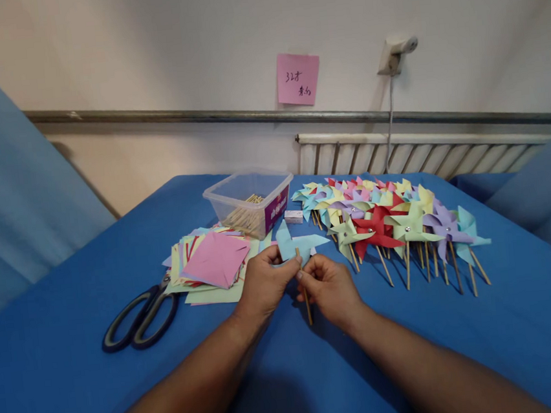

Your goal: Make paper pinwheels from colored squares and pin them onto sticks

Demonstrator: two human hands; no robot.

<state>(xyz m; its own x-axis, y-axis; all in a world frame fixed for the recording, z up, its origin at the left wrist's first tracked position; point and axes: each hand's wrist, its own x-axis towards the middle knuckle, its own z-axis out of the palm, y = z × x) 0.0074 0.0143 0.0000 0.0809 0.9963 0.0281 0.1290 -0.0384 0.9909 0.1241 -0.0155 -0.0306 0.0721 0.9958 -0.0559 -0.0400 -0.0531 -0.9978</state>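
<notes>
My left hand (265, 283) pinches a light blue paper pinwheel (298, 242) at its centre, fingers closed. Close beside it, my right hand (329, 286) is closed round a thin wooden stick (307, 304) that runs up behind the pinwheel. Both hands hover just above the blue cloth table (77, 375), near its middle. Left of them lies a stack of coloured paper squares (213, 264) with a pink sheet on top.
Black-handled scissors (142, 313) lie at the left. A clear plastic box (250, 202) of wooden sticks stands behind the papers, a small white box (293, 216) beside it. Several finished pinwheels (394, 221) on sticks spread across the right. A pink note (297, 78) hangs on the wall.
</notes>
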